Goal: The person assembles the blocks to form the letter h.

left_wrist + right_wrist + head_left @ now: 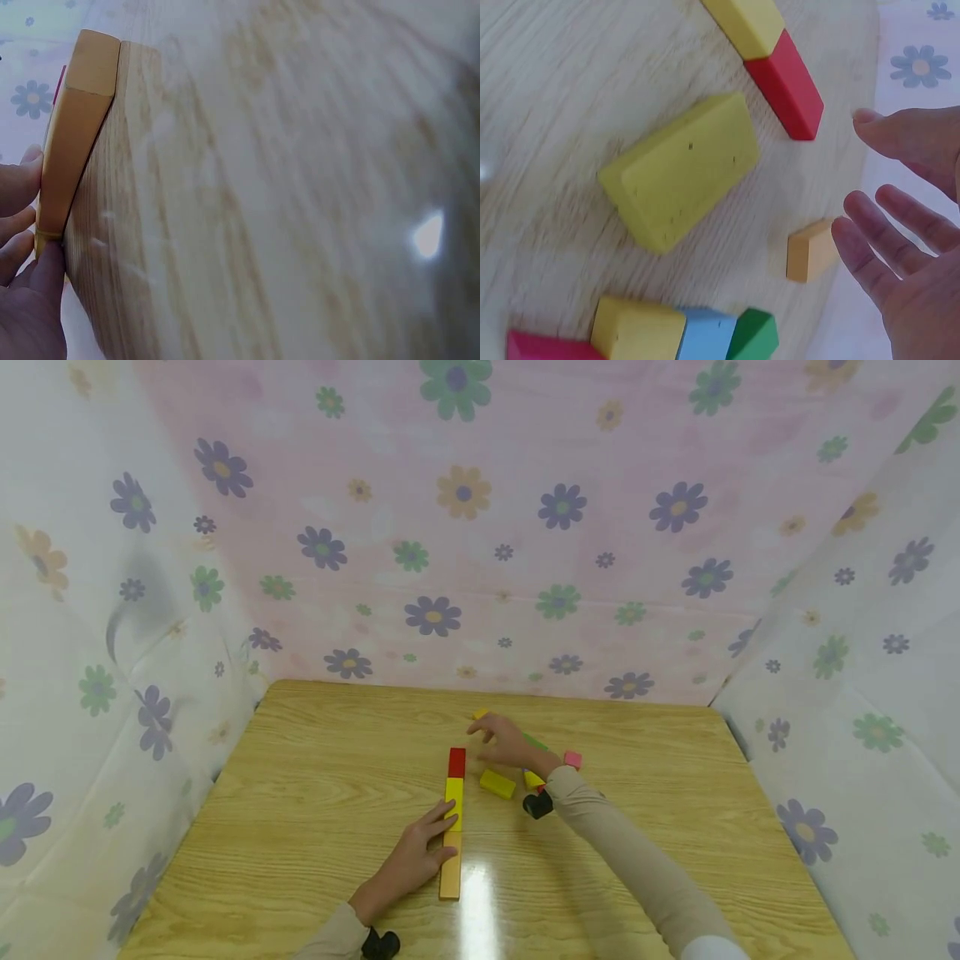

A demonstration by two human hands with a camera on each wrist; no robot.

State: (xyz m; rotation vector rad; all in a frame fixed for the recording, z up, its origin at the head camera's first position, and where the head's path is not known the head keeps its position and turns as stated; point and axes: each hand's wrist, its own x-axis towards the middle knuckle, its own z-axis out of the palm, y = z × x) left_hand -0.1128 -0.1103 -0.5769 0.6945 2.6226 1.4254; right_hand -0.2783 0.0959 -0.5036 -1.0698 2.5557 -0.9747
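Note:
A row of blocks lies end to end on the table: red (457, 763) at the far end, yellow (454, 792) in the middle, light orange (450, 878) nearest. My left hand (407, 858) rests against the row from the left, its extended fingers over the yellow block and its thumb at the orange one. Above the table, right of the red block, my right hand (504, 743) hangs with thumb and fingers spread and nothing between them. Its fingertips overlap a small orange block (807, 251) in the right wrist view. A loose olive-yellow block (497, 783) lies below that hand.
Partly behind the right wrist lie a green block (536, 742), a yellow piece (532, 779) and a pink block (573, 760). The right wrist view adds a blue block (707, 334) among them. Flowered curtains (465, 552) enclose the wooden table (300, 777) at back and sides.

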